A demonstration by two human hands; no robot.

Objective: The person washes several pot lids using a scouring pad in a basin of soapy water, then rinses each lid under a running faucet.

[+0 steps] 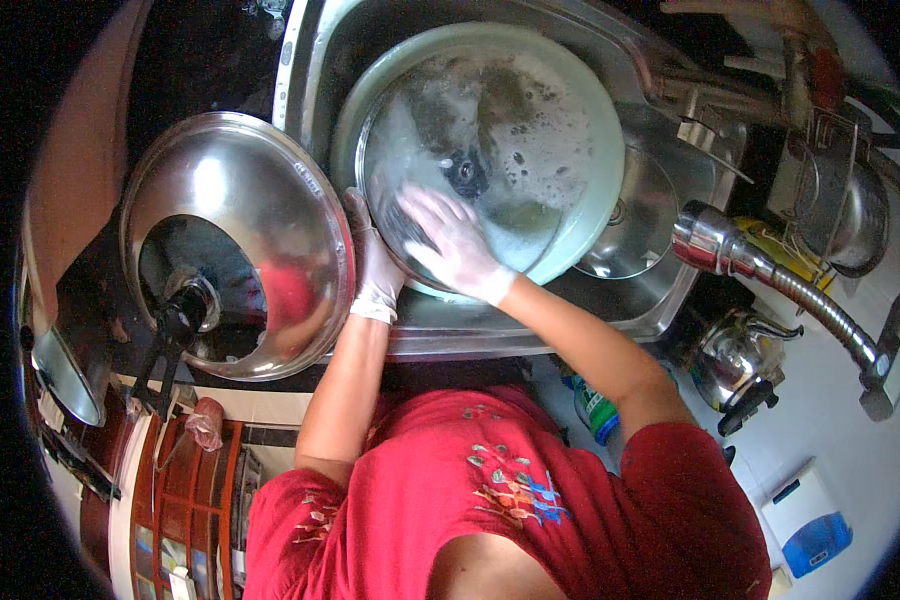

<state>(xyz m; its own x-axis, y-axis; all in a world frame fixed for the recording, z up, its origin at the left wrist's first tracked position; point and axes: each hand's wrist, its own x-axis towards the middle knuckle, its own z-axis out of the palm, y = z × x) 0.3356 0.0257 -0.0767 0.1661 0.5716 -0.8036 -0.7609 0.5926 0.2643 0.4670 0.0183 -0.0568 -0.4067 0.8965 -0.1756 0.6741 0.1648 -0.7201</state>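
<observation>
A round lid (521, 225) with a thin rim and a dark centre fitting (465, 171) is tilted in a pale green basin (607, 150) of cloudy, foamy water. My left hand (379, 266), in a thin whitish glove, grips its left rim. Gloved too, my right hand (454, 244) rests on the lid's lower left surface, fingers extended amid suds. Whether anything lies under its palm is hidden. Just left of my left hand is a large domed steel lid (292, 225) with a see-through window and a black handle (184, 307).
The basin stands in a stainless steel sink (495, 341). Another shiny lid (637, 217) lies to its right, under a flexible chrome faucet (750, 251). A steel kettle (735, 360) and a rack holding a metal pan (840, 202) are farther right.
</observation>
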